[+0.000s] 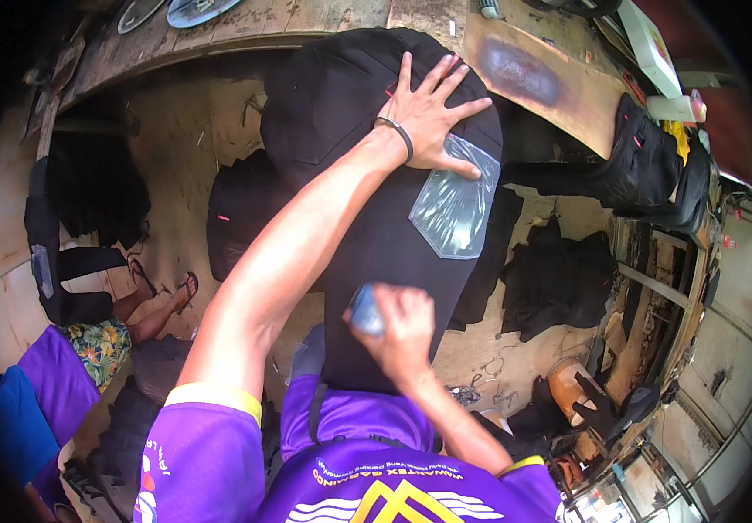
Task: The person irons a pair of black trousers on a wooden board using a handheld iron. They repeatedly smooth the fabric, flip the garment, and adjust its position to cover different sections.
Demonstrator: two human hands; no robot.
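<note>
Nearest, the right hand [404,324] is closed around a small blue object [364,311] over the black fabric panel [376,174], while at one o'clock the left hand [432,113], fingers spread, presses the clear plastic pocket [456,205] flat, apparently positioned but not yet fixed.

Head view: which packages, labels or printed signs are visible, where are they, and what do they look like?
Clear plastic pouch: flat, rectangular, on the black fabric panel, under the left hand.
Small pink tags: on the panel's upper edge.
White flat box: top right, on the wooden bench.
Small blue object: in the right hand, unidentifiable.
</note>
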